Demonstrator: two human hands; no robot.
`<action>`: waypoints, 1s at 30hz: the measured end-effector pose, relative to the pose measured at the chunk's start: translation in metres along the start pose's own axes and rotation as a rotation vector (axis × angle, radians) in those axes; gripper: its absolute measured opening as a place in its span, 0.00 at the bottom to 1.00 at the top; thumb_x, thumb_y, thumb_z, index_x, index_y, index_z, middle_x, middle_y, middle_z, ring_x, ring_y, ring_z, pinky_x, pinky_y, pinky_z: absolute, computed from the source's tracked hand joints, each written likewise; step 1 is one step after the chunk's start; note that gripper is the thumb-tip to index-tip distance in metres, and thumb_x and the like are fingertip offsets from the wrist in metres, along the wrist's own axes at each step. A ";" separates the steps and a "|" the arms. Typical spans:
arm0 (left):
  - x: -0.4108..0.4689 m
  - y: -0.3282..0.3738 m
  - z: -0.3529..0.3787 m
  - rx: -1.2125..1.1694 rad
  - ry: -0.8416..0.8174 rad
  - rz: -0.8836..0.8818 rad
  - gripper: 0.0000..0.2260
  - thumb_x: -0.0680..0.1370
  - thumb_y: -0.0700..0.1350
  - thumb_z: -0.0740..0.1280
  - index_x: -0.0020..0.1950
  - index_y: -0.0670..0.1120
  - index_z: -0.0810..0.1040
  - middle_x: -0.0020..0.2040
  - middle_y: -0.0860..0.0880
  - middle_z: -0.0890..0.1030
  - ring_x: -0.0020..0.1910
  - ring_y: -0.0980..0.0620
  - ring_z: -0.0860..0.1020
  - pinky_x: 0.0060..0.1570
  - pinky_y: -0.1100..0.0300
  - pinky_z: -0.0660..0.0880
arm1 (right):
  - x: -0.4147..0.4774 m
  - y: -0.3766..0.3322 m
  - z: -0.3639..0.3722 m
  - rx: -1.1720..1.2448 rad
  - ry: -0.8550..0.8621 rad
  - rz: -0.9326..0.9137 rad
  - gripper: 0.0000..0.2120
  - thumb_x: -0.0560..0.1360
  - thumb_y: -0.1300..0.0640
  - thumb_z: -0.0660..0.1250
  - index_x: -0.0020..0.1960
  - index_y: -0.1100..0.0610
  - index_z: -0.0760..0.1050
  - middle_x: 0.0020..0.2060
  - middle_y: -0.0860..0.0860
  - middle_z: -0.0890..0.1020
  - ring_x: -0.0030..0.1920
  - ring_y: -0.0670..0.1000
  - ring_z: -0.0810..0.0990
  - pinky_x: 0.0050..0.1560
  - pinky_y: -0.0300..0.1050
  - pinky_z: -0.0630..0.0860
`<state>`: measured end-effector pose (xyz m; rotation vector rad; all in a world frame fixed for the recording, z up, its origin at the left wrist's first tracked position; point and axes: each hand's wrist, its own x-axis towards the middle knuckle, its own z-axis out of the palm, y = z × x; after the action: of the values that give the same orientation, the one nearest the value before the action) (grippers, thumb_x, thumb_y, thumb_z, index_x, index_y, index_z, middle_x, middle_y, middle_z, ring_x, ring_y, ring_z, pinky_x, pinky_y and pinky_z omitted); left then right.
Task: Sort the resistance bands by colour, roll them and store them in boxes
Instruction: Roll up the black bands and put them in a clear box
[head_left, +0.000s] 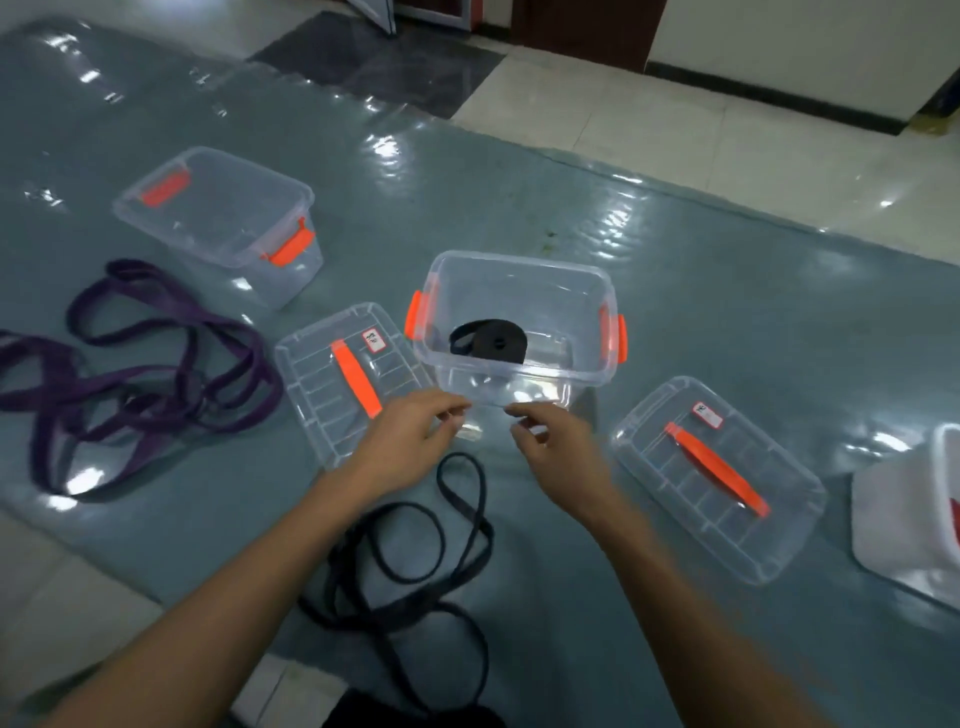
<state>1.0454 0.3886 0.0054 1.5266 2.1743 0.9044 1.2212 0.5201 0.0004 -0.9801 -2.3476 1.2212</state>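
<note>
Both my left hand (410, 441) and right hand (556, 447) hover empty, fingers loosely curled, the rolled black band (491, 343) sitting in the open box (519, 384) just beyond, so I'd reach down for the loose black bands (415, 545) below and roll tight.

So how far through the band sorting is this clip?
Early. One rolled black band sits in the open box. Both hands, left and right, hover empty at its near rim. Loose black bands, purple bands and the lidded box remain.
</note>
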 end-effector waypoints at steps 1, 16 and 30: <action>-0.018 -0.007 0.003 0.006 -0.020 -0.040 0.11 0.81 0.41 0.68 0.62 0.45 0.83 0.57 0.49 0.84 0.55 0.51 0.81 0.56 0.62 0.73 | -0.010 0.008 0.010 -0.026 -0.048 0.041 0.13 0.78 0.62 0.68 0.62 0.57 0.81 0.57 0.51 0.84 0.49 0.47 0.80 0.53 0.34 0.76; -0.138 -0.076 0.041 0.709 -0.442 -0.277 0.24 0.75 0.47 0.69 0.70 0.53 0.69 0.67 0.51 0.74 0.67 0.47 0.70 0.62 0.50 0.63 | -0.055 0.051 0.108 -0.270 -0.255 0.249 0.01 0.73 0.61 0.66 0.44 0.59 0.76 0.41 0.52 0.79 0.41 0.54 0.79 0.38 0.45 0.75; -0.057 -0.024 -0.026 0.331 0.069 -0.118 0.13 0.75 0.39 0.68 0.47 0.55 0.67 0.47 0.53 0.77 0.47 0.46 0.76 0.42 0.50 0.75 | -0.003 -0.020 0.000 0.099 0.242 0.139 0.06 0.73 0.62 0.69 0.49 0.56 0.81 0.41 0.53 0.83 0.39 0.55 0.82 0.45 0.56 0.82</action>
<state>1.0340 0.3221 0.0040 1.5045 2.5336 0.5895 1.2152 0.5105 0.0167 -1.2015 -2.0445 1.1819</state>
